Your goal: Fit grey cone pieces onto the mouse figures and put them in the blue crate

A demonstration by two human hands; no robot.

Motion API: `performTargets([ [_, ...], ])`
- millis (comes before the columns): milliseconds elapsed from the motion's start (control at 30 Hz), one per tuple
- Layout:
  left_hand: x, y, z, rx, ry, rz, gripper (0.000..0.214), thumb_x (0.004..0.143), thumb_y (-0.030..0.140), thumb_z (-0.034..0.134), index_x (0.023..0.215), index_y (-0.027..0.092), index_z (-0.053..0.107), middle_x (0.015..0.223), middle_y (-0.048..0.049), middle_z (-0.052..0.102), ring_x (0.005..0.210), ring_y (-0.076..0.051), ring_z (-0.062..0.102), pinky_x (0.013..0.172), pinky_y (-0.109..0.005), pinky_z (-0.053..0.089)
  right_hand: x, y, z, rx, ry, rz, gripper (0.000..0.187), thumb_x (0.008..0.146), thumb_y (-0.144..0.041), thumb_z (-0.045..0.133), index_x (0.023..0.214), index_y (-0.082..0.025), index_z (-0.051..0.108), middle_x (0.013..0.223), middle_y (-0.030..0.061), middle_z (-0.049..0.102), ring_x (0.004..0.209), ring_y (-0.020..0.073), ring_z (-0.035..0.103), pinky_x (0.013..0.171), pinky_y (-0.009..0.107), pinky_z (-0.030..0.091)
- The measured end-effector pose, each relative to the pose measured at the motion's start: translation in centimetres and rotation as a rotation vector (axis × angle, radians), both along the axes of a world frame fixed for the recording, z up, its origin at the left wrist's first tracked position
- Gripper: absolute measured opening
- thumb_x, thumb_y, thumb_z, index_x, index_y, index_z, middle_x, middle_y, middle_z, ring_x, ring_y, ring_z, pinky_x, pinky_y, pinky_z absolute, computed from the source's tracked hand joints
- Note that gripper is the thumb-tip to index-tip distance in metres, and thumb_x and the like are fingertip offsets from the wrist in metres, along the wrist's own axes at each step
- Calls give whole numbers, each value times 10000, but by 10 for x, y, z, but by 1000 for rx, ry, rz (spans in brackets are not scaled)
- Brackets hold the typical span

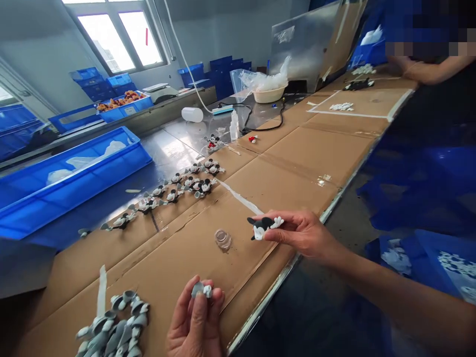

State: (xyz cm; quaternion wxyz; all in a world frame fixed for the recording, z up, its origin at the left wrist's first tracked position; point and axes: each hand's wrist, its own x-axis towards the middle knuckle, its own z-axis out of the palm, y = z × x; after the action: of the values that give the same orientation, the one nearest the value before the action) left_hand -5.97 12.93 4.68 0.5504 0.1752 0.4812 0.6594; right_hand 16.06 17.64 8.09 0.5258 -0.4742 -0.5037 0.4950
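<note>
**While the right hand [303, 233] pinches a mouse figure [265, 227], its long axis lies nearly level**

As seen from the head camera, the mouse figure sits at the fingertips of the right hand, with thumb and fingers closed together on it. Its long axis runs almost level across the view. The black end, with an ear, points left; the white, glove-shaped end points right, past the fingertips. The figure is above a cardboard sheet [293, 168] laid over the counter [178, 144], close to the sheet's near edge.

The left hand [195, 322], lower in the view, has thumb and fingers closed on a grey-and-white piece [199, 290]. That piece lies roughly level, grey end to the left and white end to the right; its exact form is too small to tell.

A clear plastic cup [223, 239] lies on the cardboard between the two hands. A heap of grey-and-white parts [113, 325] sits left of the left hand. Farther along, a row of black-and-white figures [174, 191] runs diagonally across the cardboard, beside a blue plastic crate [70, 183]. At upper right, a co-worker's forearm [431, 69] rests near a patch of small white parts [341, 106].
</note>
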Motion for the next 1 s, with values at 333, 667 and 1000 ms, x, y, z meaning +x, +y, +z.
performTargets([
  [333, -4, 1, -4, 23, -98, 7, 380, 563, 327, 953, 899, 236, 799, 852, -36, 785, 698, -118, 733, 756, -195, 610, -14, 7, 9, -17, -140, 83, 465, 713, -515, 818, 1043, -191, 773, 862, 55, 756, 718, 168, 657, 638, 261, 508],
  [667, -14, 6, -24, 131, -69, -32, 360, 515, 339, 969, 823, 235, 814, 739, -46, 751, 617, -126, 696, 611, -194, 615, -21, 20, 4, 75, -148, 91, 416, 734, -527, 797, 930, -161, 770, 870, 41, 724, 837, 191, 650, 815, 307, 524],
  [1000, -7, 5, -17, 106, -125, -12, 391, 496, 317, 976, 831, 192, 816, 748, -65, 760, 621, -133, 702, 637, -195, 621, -28, 42, 14, 208, -370, 154, 322, 800, -477, 743, 896, -173, 788, 921, 56, 734, 892, 212, 661, 825, 319, 516],
])
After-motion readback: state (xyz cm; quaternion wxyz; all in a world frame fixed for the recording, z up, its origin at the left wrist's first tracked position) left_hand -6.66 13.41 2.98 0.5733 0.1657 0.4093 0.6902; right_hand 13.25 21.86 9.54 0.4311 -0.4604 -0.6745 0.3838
